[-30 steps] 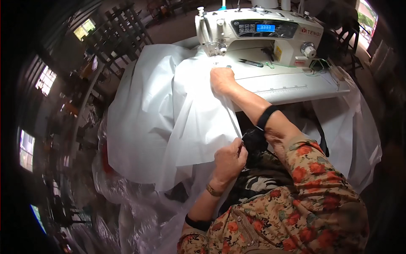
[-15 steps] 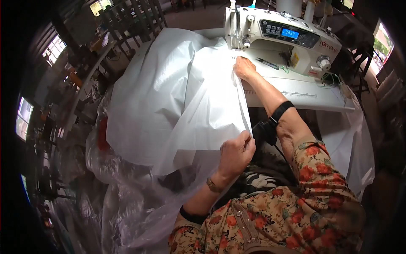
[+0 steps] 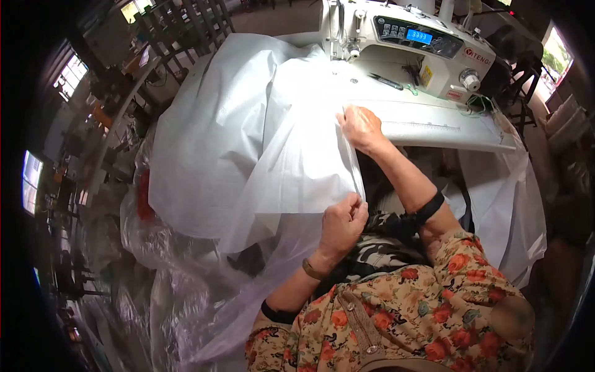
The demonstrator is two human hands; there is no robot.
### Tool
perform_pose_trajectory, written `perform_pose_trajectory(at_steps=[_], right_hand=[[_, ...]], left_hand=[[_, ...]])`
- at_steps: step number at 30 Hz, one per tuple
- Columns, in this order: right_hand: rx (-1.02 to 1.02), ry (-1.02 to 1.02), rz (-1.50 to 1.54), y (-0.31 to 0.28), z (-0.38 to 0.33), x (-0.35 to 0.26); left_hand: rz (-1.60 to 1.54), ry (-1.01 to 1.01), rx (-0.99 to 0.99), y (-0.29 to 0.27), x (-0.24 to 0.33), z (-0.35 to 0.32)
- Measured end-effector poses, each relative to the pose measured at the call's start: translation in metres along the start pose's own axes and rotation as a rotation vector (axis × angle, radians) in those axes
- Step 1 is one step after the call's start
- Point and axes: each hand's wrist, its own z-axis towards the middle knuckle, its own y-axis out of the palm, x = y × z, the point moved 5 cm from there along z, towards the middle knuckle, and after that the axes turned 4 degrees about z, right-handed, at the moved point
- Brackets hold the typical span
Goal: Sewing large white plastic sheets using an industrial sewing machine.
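A large white woven plastic sheet [image 3: 211,136] drapes over the left of the table, its far part reaching under the needle area of a white sewing machine [image 3: 396,37]. My left hand [image 3: 344,226] pinches the sheet's near right corner, low in front of my lap. Farther up the same edge, my right hand [image 3: 361,127] is closed on the sheet at the front of the machine bed. Between both hands the edge runs fairly straight. The fingertips of both hands are partly hidden by the fabric and knuckles.
Small dark thread snips [image 3: 385,81] lie on the machine bed behind my right hand. Clear plastic film [image 3: 186,291] hangs in folds at the lower left. More white sheeting [image 3: 496,204] hangs off the right side. A slatted rack [image 3: 183,31] stands at the far left.
My right hand has drawn back from near the needle toward me, along the sheet's edge. My left hand keeps its hold on the corner. The view has shifted slightly.
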Motion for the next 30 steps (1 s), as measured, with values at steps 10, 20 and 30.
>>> perform_pose_trajectory(at_steps=[10, 20, 30], right_hand=[[-0.019, -0.01, -0.085, 0.007, 0.082, 0.016], [0.011, -0.243, -0.193, 0.005, 0.0, -0.011], [-0.034, -0.262, -0.24, 0.003, -0.005, -0.02]], left_hand=[[-0.092, -0.04, -0.053, -0.003, 0.011, 0.003], [0.051, 0.039, -0.002, -0.001, 0.002, 0.002], [0.369, 0.151, -0.014, 0.004, 0.007, 0.014]])
